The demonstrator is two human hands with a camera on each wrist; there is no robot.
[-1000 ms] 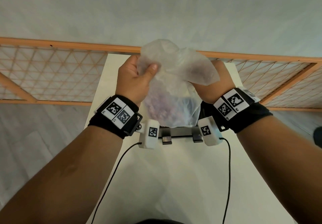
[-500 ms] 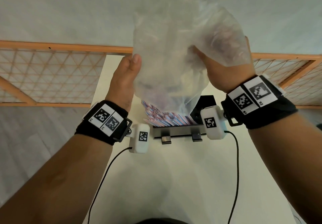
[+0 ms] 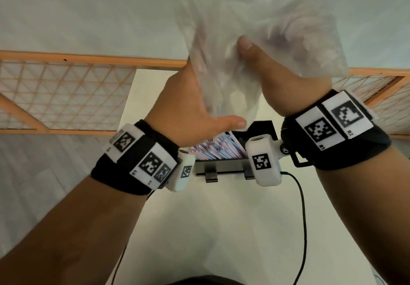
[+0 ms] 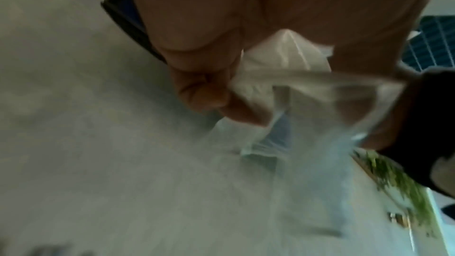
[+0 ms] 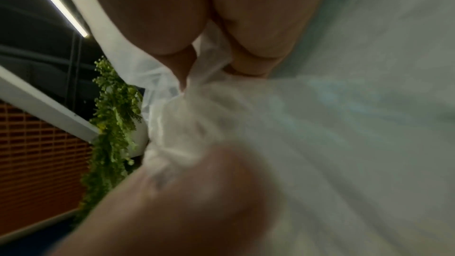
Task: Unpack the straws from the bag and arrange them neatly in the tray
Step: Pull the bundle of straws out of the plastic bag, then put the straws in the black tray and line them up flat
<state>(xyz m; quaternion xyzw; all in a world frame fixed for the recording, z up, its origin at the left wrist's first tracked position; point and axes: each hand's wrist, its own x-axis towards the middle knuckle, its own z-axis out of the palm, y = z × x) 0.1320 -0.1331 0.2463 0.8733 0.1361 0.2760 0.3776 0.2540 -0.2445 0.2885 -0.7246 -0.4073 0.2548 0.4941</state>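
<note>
A translucent plastic bag [image 3: 244, 29] is held high, its lower end hanging over a black tray [image 3: 221, 167] on the table. Pink, white and blue striped straws [image 3: 219, 149] lie piled in the tray, partly hidden by my wrists. My left hand [image 3: 195, 107] holds the bag's lower left part, thumb stretched out sideways; the left wrist view shows its fingers [image 4: 204, 92] pinching a fold of the bag [image 4: 283, 65]. My right hand [image 3: 277, 78] grips the bag higher up, thumb pressed into the plastic. In the right wrist view its fingers [image 5: 246, 46] bunch the bag [image 5: 221, 114].
The tray stands on a narrow white table [image 3: 221, 229]. An orange lattice railing [image 3: 66, 94] runs behind the table on both sides. Two black cables [image 3: 304, 218] trail from the wrist cameras over the tabletop. Grey floor lies to the left.
Both hands have lifted the bag well above the tray. The straws, inside the bag a second ago, now lie in the tray. My left thumb has come off the plastic.
</note>
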